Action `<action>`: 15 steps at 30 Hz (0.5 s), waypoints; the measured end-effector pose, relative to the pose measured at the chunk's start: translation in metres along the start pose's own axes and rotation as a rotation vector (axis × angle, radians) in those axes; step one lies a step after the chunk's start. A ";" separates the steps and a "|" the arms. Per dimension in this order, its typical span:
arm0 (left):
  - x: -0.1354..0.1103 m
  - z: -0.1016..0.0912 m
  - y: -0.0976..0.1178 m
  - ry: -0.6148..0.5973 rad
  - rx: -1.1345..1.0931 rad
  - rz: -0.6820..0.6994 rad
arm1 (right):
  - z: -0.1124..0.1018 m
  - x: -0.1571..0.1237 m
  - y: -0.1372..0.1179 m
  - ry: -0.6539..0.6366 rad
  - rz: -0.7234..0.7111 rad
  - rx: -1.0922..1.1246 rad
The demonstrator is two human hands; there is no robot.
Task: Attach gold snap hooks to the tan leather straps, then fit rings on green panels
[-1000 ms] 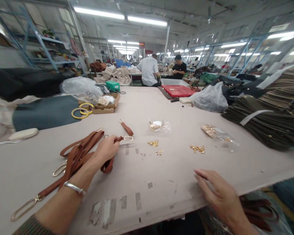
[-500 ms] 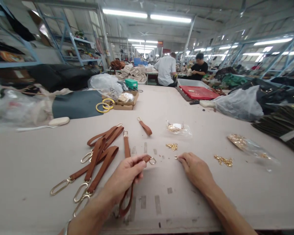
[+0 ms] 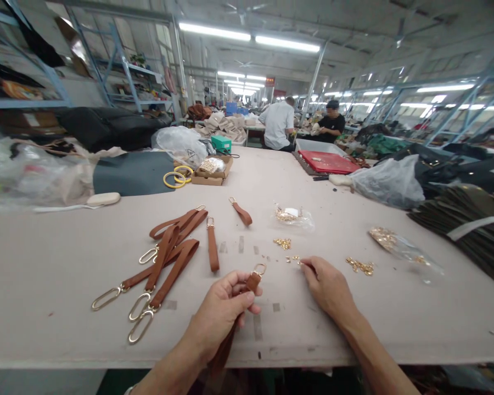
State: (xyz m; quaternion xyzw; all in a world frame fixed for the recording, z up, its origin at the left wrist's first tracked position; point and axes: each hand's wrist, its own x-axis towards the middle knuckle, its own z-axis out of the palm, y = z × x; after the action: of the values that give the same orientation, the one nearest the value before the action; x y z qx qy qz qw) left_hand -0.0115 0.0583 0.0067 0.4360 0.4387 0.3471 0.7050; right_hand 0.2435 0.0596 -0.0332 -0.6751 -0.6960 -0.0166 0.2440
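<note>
My left hand [image 3: 230, 307] grips a brown leather strap [image 3: 254, 281] near its end, where a gold-coloured metal ring stands up past the fingers. The strap's other part hangs below the hand toward the table edge. My right hand [image 3: 325, 285] rests on the table with thumb and fingertips pinched at a tiny gold metal piece, largely hidden. Just beyond it lie a few loose gold pieces and a small pile of gold hardware [image 3: 282, 243]. Several brown straps with oval gold rings [image 3: 177, 269] lie left of my hands. Two short strap loops [image 3: 213, 247] [image 3: 242, 213] lie ahead.
Clear bags of gold hardware [image 3: 294, 215] [image 3: 395, 244] and a second gold pile [image 3: 359, 266] lie to the right. Stacked dark pieces [image 3: 465, 219] edge the right side. A cardboard box [image 3: 212, 171] and yellow rings [image 3: 177, 176] stand far left. Two people work beyond a red tray [image 3: 329, 162].
My left hand has moved right and lower with the strap, turning the ring end upward. My right hand stays pinched near the gold pieces, several now showing loose beside its fingertips. The view has shifted slightly.
</note>
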 end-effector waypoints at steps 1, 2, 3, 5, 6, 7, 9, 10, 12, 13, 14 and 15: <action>-0.001 -0.001 -0.001 -0.004 0.003 0.003 | -0.001 0.001 -0.002 -0.010 -0.013 -0.012; -0.002 -0.001 -0.003 -0.005 0.003 0.002 | -0.001 0.001 -0.005 -0.027 -0.026 -0.033; -0.003 -0.001 -0.004 -0.003 0.002 -0.001 | -0.001 0.002 -0.009 -0.048 -0.038 -0.060; -0.005 -0.001 -0.006 0.003 0.000 -0.009 | 0.001 0.006 -0.016 -0.090 -0.056 -0.119; -0.007 -0.001 -0.007 0.005 -0.003 -0.011 | 0.002 0.008 -0.019 -0.106 -0.063 -0.140; -0.008 -0.001 -0.008 0.006 -0.005 -0.015 | 0.003 0.011 -0.021 -0.119 -0.068 -0.156; -0.010 0.000 -0.010 0.009 -0.012 -0.026 | 0.005 0.019 -0.024 -0.146 -0.071 -0.185; -0.011 -0.001 -0.012 0.009 -0.020 -0.033 | 0.006 0.023 -0.024 -0.157 -0.069 -0.194; -0.012 -0.001 -0.014 0.007 -0.037 -0.039 | 0.007 0.031 -0.023 -0.174 -0.062 -0.199; -0.013 -0.002 -0.015 0.006 -0.048 -0.039 | 0.007 0.034 -0.022 -0.180 -0.059 -0.195; -0.013 -0.002 -0.016 0.006 -0.061 -0.038 | 0.006 0.036 -0.022 -0.183 -0.058 -0.187; -0.014 -0.003 -0.016 0.008 -0.076 -0.037 | 0.005 0.038 -0.021 -0.181 -0.057 -0.176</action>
State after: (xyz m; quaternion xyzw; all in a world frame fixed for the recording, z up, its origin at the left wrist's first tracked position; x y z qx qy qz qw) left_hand -0.0174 0.0409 -0.0040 0.3993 0.4362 0.3520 0.7255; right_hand 0.2226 0.0946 -0.0175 -0.6727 -0.7298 -0.0234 0.1196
